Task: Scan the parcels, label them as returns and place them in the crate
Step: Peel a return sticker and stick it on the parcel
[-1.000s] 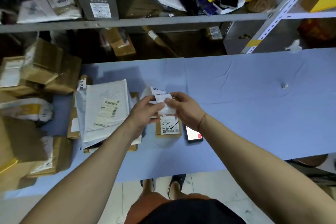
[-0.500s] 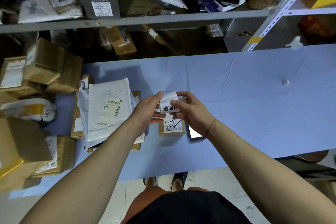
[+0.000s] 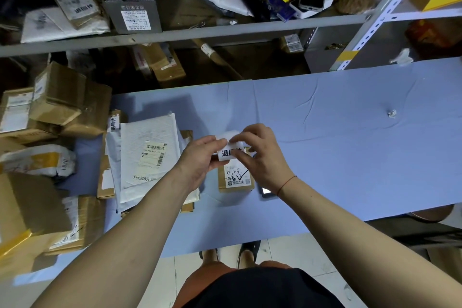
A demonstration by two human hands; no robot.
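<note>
A small brown parcel [image 3: 236, 179] with a white label and handwritten numbers lies on the blue table [image 3: 337, 152]. Just above it, my left hand [image 3: 200, 161] and my right hand [image 3: 260, 155] both pinch a white return sticker [image 3: 228, 152] with black printed characters; a strip of white backing paper curls up behind it. A phone [image 3: 266, 191] lies mostly hidden under my right wrist. To the left sits a stack of parcels topped by a white padded mailer [image 3: 147, 160] with a barcode label.
Cardboard boxes [image 3: 62, 100] and bagged parcels pile up at the table's left end. A metal shelf [image 3: 175, 35] behind holds boxes, plastic mailers, a second phone and a tape roll. A crumpled paper scrap [image 3: 391, 113] lies far right on the table.
The sticker has turned face-up so its printed characters show, and both hands have lowered it closer to the small brown parcel. My fingers have shifted along its edges.
</note>
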